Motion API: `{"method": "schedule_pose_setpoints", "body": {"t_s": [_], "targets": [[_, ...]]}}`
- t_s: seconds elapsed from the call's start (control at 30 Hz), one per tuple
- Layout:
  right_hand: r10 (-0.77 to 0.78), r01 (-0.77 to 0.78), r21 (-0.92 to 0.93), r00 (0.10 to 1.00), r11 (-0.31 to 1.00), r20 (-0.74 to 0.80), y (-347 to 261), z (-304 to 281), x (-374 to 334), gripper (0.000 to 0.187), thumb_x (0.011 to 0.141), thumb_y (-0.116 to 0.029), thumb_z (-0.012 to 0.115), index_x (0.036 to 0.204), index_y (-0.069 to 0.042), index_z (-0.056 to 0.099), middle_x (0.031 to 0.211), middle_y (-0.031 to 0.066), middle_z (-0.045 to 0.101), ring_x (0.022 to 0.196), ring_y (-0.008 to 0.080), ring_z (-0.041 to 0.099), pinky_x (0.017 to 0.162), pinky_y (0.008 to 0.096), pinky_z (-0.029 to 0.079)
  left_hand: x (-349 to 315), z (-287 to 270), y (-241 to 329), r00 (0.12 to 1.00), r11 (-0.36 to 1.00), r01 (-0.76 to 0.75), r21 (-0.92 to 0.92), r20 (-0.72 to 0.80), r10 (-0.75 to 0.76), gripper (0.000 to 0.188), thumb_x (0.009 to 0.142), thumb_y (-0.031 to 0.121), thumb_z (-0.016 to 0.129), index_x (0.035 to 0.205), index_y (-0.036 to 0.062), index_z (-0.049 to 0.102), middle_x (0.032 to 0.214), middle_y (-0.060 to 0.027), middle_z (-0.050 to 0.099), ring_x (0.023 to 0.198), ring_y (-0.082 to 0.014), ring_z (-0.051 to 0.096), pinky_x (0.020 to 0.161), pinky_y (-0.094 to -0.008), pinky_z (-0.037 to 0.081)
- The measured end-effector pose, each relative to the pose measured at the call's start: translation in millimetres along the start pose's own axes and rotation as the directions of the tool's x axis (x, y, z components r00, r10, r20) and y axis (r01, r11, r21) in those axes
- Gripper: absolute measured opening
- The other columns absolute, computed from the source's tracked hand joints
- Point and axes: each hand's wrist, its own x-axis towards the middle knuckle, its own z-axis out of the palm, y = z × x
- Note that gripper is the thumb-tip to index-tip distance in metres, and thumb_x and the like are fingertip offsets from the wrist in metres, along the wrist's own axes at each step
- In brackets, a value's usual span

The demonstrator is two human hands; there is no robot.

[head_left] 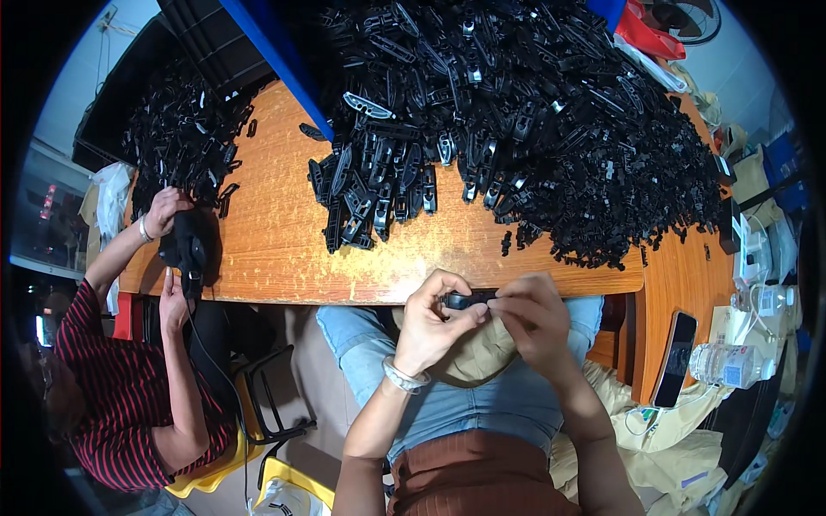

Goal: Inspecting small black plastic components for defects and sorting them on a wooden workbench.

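Just off the front edge of the wooden table [292, 249], my left hand [434, 322] grips a small black plastic part [460, 301] between thumb and fingers. A bracelet circles that wrist. My right hand [533, 318] meets the same part from the other side, its fingertips pinched together at the part's end. Whatever lies between those fingertips is hidden. Beyond my hands spreads a big heap of elongated black plastic parts [413, 129], some with shiny metal pieces. A heap of much smaller black pieces [594, 198] adjoins it at the right.
A co-worker in a striped shirt [129, 378] sits at the left, holding a black tool [185, 245] with a cable. A blue divider [275, 60] parts two heaps. At the right are a phone [675, 357] and a plastic bottle [731, 365]. A tan bag [469, 357] lies on my lap.
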Motion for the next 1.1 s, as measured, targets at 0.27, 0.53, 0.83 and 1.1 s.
{"method": "schedule_pose_setpoints", "body": {"t_s": [0.27, 0.53, 0.83, 1.1], "targets": [[0.529, -0.68, 0.506, 0.732, 0.531, 0.429, 10.4, -3.3, -28.4, 0.025, 0.089, -0.005, 0.058, 0.113, 0.001, 0.061, 0.081, 0.0066, 0.065, 0.066, 0.0076, 0.058, 0.058, 0.0209, 0.046, -1.0, -7.1, -4.2, 0.992, 0.994, 0.055, 0.094, 0.112, -0.066, 0.014, 0.083, -0.002, 0.061, 0.096, -0.0006, 0.056, 0.078, -0.0044, 0.061, 0.064, -0.0072, 0.061, 0.058, -0.0185, 0.048], [0.566, -0.655, 0.223, 0.744, 0.722, 0.354, 7.2, 5.2, -22.1, 0.019, 0.089, -0.007, 0.056, 0.104, 0.002, 0.064, 0.072, 0.0074, 0.062, 0.058, 0.0116, 0.058, 0.053, 0.0243, 0.045, 94.7, -25.3, -3.3, 0.807, 0.104, -0.076, 0.992, 0.0, 0.591, 0.023, 0.082, 0.02, 0.066, 0.089, 0.0001, 0.057, 0.082, -0.0178, 0.058, 0.064, -0.0324, 0.061, 0.052, -0.0403, 0.047], [0.481, -0.367, -0.662, 0.877, 0.653, -0.012, 45.8, 39.1, 39.9, 0.012, 0.084, -0.009, 0.059, 0.094, -0.002, 0.062, 0.085, 0.0146, 0.056, 0.066, 0.0336, 0.059, 0.058, 0.0418, 0.046, 73.9, -20.9, -9.8, 0.833, 0.179, -0.119, 0.977, 0.0, 0.553, 0.022, 0.075, 0.015, 0.068, 0.083, 0.0004, 0.052, 0.079, -0.0166, 0.055, 0.06, -0.036, 0.056, 0.053, -0.0449, 0.043], [0.556, -0.497, 0.474, 0.831, 0.727, 0.018, 38.2, 28.4, 24.8, 0.015, 0.091, -0.001, 0.05, 0.103, 0.005, 0.057, 0.089, 0.0111, 0.061, 0.071, 0.0172, 0.063, 0.058, 0.0267, 0.051, 25.1, -22.1, -8.2, 0.917, 0.768, -0.128, 0.628, -0.22, 0.332, 0.017, 0.08, -0.001, 0.066, 0.095, -0.0014, 0.059, 0.075, -0.0041, 0.063, 0.067, -0.0081, 0.058, 0.06, -0.0205, 0.046]]}}
